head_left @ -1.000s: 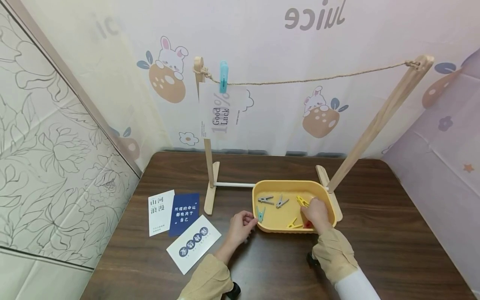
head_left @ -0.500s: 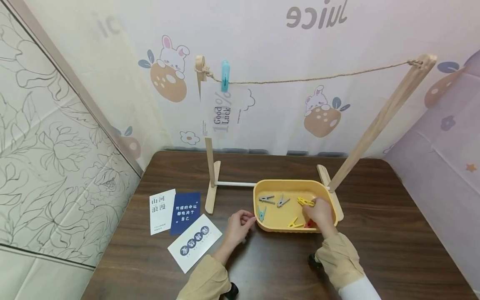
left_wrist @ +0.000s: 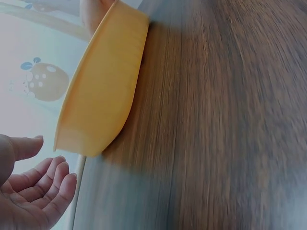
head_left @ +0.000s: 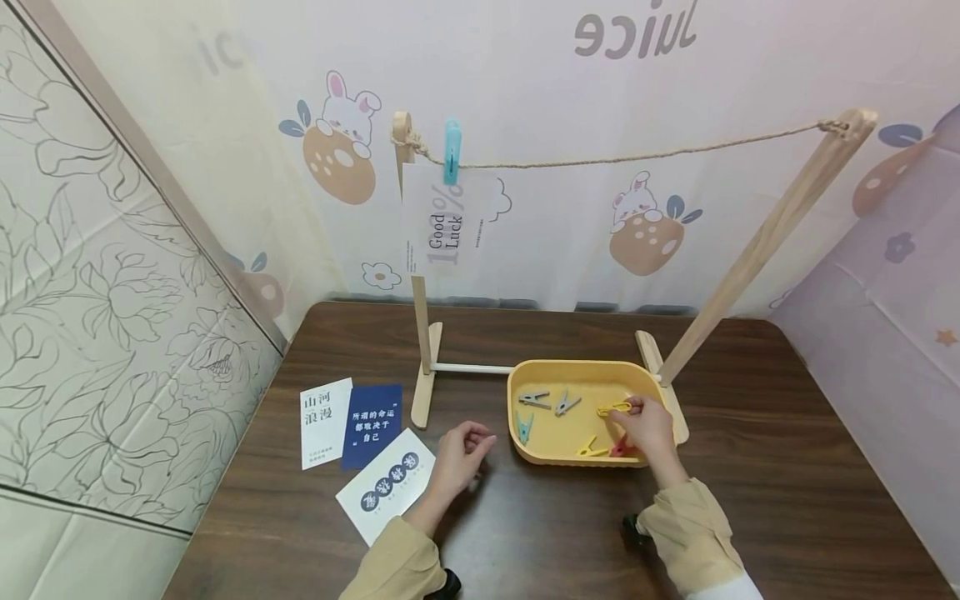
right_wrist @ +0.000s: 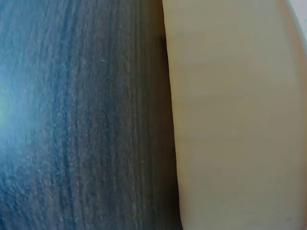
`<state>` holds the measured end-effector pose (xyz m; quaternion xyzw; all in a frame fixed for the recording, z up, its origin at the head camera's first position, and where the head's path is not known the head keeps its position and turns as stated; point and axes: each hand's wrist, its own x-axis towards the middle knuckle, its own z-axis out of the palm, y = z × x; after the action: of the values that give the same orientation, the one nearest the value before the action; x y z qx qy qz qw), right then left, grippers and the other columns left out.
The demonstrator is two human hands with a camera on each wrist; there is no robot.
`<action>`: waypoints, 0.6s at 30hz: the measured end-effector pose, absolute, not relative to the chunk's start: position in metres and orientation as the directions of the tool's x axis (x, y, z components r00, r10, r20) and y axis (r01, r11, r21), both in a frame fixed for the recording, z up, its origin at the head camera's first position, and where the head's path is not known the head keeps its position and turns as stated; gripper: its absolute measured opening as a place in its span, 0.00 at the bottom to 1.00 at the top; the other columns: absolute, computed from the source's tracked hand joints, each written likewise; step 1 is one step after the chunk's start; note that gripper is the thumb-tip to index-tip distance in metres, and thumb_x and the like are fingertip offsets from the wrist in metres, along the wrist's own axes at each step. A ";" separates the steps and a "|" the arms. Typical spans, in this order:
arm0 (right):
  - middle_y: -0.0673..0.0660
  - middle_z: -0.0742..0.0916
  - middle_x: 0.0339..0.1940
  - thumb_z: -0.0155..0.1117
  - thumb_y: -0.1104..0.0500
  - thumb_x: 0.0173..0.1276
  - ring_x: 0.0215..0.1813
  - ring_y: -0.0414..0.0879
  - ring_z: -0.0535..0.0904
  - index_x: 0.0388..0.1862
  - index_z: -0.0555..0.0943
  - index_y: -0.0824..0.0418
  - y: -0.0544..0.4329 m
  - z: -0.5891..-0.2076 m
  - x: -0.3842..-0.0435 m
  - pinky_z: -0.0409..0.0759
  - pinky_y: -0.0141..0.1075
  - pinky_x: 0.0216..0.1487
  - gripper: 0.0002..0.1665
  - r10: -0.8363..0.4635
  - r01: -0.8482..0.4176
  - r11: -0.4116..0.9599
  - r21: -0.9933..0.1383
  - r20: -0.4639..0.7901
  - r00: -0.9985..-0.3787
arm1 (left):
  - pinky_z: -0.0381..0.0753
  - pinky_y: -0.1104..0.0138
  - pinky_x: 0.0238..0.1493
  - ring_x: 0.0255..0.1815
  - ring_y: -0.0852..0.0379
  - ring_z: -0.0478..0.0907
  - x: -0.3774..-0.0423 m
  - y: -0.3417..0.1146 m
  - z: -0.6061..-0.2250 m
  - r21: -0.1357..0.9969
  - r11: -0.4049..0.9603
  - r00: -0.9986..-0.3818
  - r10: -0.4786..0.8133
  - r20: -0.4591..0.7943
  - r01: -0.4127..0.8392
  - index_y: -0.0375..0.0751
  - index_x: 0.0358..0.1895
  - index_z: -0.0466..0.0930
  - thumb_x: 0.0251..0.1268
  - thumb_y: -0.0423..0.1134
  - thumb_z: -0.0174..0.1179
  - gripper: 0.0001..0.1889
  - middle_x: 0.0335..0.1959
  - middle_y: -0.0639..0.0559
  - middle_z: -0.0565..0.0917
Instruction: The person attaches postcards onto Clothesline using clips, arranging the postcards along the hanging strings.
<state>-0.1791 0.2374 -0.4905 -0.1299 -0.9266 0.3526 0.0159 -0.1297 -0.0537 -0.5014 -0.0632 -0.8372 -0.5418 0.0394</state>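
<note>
Inside the yellow tray (head_left: pixel 570 367), my right hand (head_left: pixel 651 429) pinches a yellow clothespin (head_left: pixel 609 409) with thumb and fingers. Another yellow clothespin (head_left: pixel 590 449) and a red one (head_left: pixel 620 447) lie just below that hand. My left hand (head_left: pixel 457 460) is left of the tray, fingers loosely curled around nothing. In the left wrist view, the left hand (left_wrist: pixel 41 189) stands a little apart from the tray's end (left_wrist: pixel 96 96). The right wrist view shows only the tray's outer wall (right_wrist: pixel 235 115) and the tabletop; the right hand is out of sight there.
A twine line (head_left: pixel 600 162) spans two wooden posts; a blue clothespin (head_left: pixel 452 152) holds a "Good Luck" card (head_left: pixel 442 221) on it. A white card (head_left: pixel 326 429), a navy card (head_left: pixel 372 429) and another white card (head_left: pixel 375 504) lie left. Grey clothespins (head_left: pixel 534 399) and a teal one (head_left: pixel 523 427) lie in the tray.
My left hand has come off the tray's left corner and moved left, partly over the lower white card. My right hand has shifted slightly right with the yellow clothespin, which has turned flatter.
</note>
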 end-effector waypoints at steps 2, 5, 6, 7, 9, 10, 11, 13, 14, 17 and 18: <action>0.64 0.78 0.32 0.66 0.57 0.51 0.36 0.54 0.74 0.41 0.73 0.74 0.237 -0.489 -0.177 0.71 0.41 0.36 0.24 0.251 0.209 0.712 -0.670 -0.036 -0.967 | 0.73 0.73 0.26 0.23 0.60 0.73 -0.129 -0.058 -0.502 0.897 0.415 -0.988 0.058 0.144 0.155 0.31 0.32 0.77 0.55 0.34 0.60 0.07 0.23 0.50 0.79; 0.64 0.78 0.32 0.66 0.56 0.52 0.35 0.53 0.75 0.41 0.74 0.74 0.235 -0.486 -0.174 0.70 0.37 0.34 0.24 0.247 0.179 0.705 -0.686 0.001 -0.969 | 0.73 0.72 0.27 0.23 0.60 0.73 -0.128 -0.064 -0.503 0.887 0.434 -0.987 0.048 0.154 0.160 0.31 0.32 0.77 0.55 0.33 0.60 0.06 0.23 0.50 0.79; 0.64 0.78 0.32 0.66 0.56 0.52 0.35 0.53 0.75 0.41 0.74 0.74 0.234 -0.485 -0.172 0.70 0.37 0.34 0.24 0.246 0.171 0.702 -0.691 0.011 -0.969 | 0.73 0.72 0.26 0.23 0.60 0.73 -0.127 -0.066 -0.503 0.885 0.437 -0.986 0.046 0.159 0.163 0.31 0.31 0.77 0.55 0.33 0.60 0.06 0.23 0.50 0.79; 0.63 0.78 0.32 0.66 0.56 0.53 0.35 0.53 0.75 0.41 0.74 0.73 0.233 -0.484 -0.171 0.70 0.36 0.34 0.24 0.245 0.163 0.700 -0.695 0.020 -0.969 | 0.73 0.72 0.26 0.23 0.60 0.74 -0.127 -0.068 -0.503 0.883 0.440 -0.986 0.042 0.159 0.161 0.31 0.31 0.77 0.55 0.32 0.60 0.06 0.23 0.50 0.79; 0.63 0.78 0.32 0.66 0.56 0.53 0.35 0.52 0.75 0.41 0.74 0.73 0.231 -0.482 -0.167 0.71 0.36 0.34 0.24 0.246 0.150 0.692 -0.706 0.036 -0.969 | 0.73 0.72 0.26 0.22 0.60 0.74 -0.126 -0.072 -0.503 0.879 0.448 -0.986 0.037 0.165 0.164 0.31 0.31 0.77 0.55 0.32 0.60 0.05 0.23 0.50 0.79; 0.63 0.79 0.32 0.66 0.56 0.53 0.34 0.52 0.75 0.41 0.74 0.73 0.231 -0.481 -0.166 0.71 0.35 0.34 0.23 0.247 0.141 0.688 -0.712 0.047 -0.968 | 0.73 0.72 0.25 0.22 0.60 0.74 -0.125 -0.074 -0.504 0.877 0.450 -0.985 0.036 0.169 0.167 0.31 0.31 0.77 0.54 0.31 0.60 0.05 0.23 0.50 0.79; 0.63 0.79 0.32 0.66 0.55 0.53 0.34 0.52 0.76 0.40 0.75 0.72 0.229 -0.480 -0.164 0.71 0.35 0.34 0.23 0.251 0.136 0.681 -0.719 0.054 -0.967 | 0.73 0.73 0.25 0.22 0.60 0.74 -0.124 -0.076 -0.504 0.876 0.452 -0.984 0.035 0.174 0.171 0.31 0.31 0.77 0.54 0.31 0.60 0.05 0.23 0.50 0.79; 0.63 0.79 0.32 0.66 0.55 0.54 0.34 0.51 0.76 0.40 0.75 0.72 0.227 -0.479 -0.161 0.71 0.33 0.34 0.23 0.253 0.122 0.671 -0.731 0.071 -0.965 | 0.73 0.73 0.25 0.22 0.61 0.74 -0.123 -0.080 -0.505 0.867 0.465 -0.982 0.029 0.187 0.178 0.31 0.32 0.77 0.53 0.31 0.61 0.06 0.23 0.50 0.79; 0.63 0.79 0.32 0.66 0.55 0.54 0.34 0.51 0.76 0.40 0.75 0.71 0.226 -0.479 -0.159 0.71 0.32 0.33 0.23 0.252 0.114 0.666 -0.737 0.079 -0.964 | 0.73 0.73 0.24 0.22 0.61 0.74 -0.122 -0.083 -0.506 0.862 0.472 -0.980 0.026 0.197 0.186 0.31 0.31 0.77 0.53 0.31 0.61 0.06 0.23 0.50 0.79; 0.63 0.80 0.32 0.66 0.55 0.55 0.33 0.50 0.76 0.40 0.75 0.71 0.224 -0.478 -0.155 0.71 0.27 0.32 0.22 0.251 0.092 0.650 -0.755 0.098 -0.963 | 0.73 0.72 0.24 0.21 0.59 0.74 -0.120 -0.090 -0.507 0.848 0.492 -0.976 0.017 0.219 0.199 0.30 0.31 0.77 0.52 0.31 0.62 0.07 0.22 0.49 0.79; 0.62 0.80 0.31 0.66 0.55 0.55 0.33 0.49 0.76 0.40 0.75 0.71 0.223 -0.478 -0.153 0.71 0.26 0.31 0.22 0.249 0.085 0.644 -0.760 0.103 -0.963 | 0.73 0.72 0.24 0.22 0.58 0.74 -0.118 -0.093 -0.507 0.843 0.498 -0.974 0.016 0.227 0.205 0.29 0.31 0.76 0.52 0.31 0.62 0.07 0.23 0.49 0.79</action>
<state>-0.1534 0.2229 -0.4784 -0.0927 -0.9011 0.4117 0.0998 -0.1185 -0.0925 -0.5072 -0.0644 -0.8602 -0.4969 0.0949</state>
